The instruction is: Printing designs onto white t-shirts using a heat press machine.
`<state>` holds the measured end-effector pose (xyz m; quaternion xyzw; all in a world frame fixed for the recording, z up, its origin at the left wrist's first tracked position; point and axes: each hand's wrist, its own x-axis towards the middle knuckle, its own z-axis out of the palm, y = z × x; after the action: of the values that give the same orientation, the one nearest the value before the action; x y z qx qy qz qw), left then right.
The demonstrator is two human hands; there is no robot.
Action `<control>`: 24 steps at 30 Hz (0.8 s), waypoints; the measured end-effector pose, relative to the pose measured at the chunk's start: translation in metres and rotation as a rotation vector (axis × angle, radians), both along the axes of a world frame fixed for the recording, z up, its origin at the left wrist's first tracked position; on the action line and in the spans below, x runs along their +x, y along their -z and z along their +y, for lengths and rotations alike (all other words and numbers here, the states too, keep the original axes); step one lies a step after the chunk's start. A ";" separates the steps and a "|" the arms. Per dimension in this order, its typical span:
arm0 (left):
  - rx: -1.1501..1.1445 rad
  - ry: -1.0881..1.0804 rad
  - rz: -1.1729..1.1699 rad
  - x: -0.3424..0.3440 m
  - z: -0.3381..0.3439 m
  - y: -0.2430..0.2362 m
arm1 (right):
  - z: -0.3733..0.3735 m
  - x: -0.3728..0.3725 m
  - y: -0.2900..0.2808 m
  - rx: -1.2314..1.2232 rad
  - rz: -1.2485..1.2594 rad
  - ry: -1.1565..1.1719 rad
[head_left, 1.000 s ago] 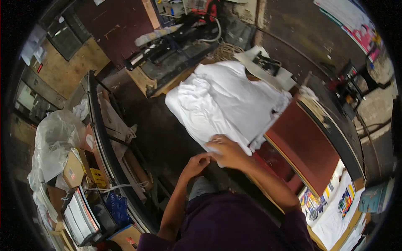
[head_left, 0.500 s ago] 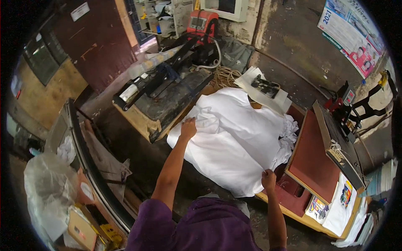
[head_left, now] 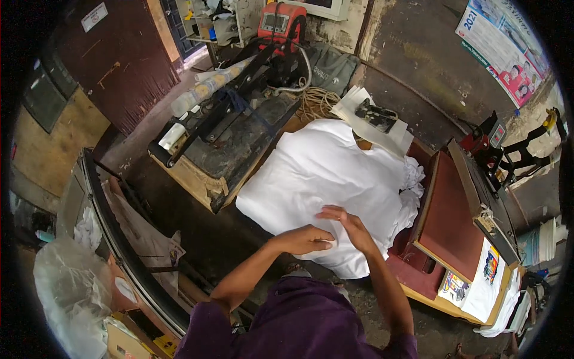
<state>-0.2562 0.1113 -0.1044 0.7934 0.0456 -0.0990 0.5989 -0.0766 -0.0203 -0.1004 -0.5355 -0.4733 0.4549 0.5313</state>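
Note:
A large white shirt (head_left: 323, 161) lies spread over the table in front of me, smooth in the middle and bunched up along its right side. My left hand (head_left: 305, 239) is at its near edge, with thumb and fingers closed on a small fold of the cloth. Just to the right, my right hand (head_left: 351, 230) is held over the shirt, its fingers stretched out and slightly blurred. The two hands almost meet. Whether the right palm touches the cloth cannot be seen.
A heat press with a dark bed (head_left: 239, 137) stands left, its red control box (head_left: 281, 27) behind. Another press with a red-brown pad (head_left: 448, 221) is at right, above printed white shirts (head_left: 481, 293). Pale sheets (head_left: 373, 122) and coiled rope (head_left: 317, 103) lie at the back.
My left hand has come right and nearer to me, off the shirt's left part. My right hand has let go of the near right edge and moved up-left. The left part lies flatter.

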 end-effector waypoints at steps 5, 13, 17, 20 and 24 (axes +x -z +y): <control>-0.252 -0.056 -0.330 -0.060 0.054 -0.083 | 0.020 0.002 -0.050 0.035 -0.232 -0.393; -0.066 -0.471 -0.251 -0.064 0.040 -0.117 | -0.013 -0.007 -0.122 0.212 0.070 -0.029; -0.168 -0.390 -0.417 -0.052 0.034 -0.127 | -0.031 -0.012 -0.131 0.055 -0.433 0.146; -0.101 -0.409 -0.381 -0.043 0.029 -0.131 | -0.043 -0.005 -0.133 0.139 -1.209 0.339; 0.344 -0.512 -0.403 -0.030 0.028 -0.134 | -0.069 0.010 -0.138 0.103 -1.117 0.435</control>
<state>-0.2861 0.1391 0.0297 0.8490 0.1397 0.2213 0.4591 -0.0669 -0.0890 0.0378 -0.7518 -0.5817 -0.0380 0.3083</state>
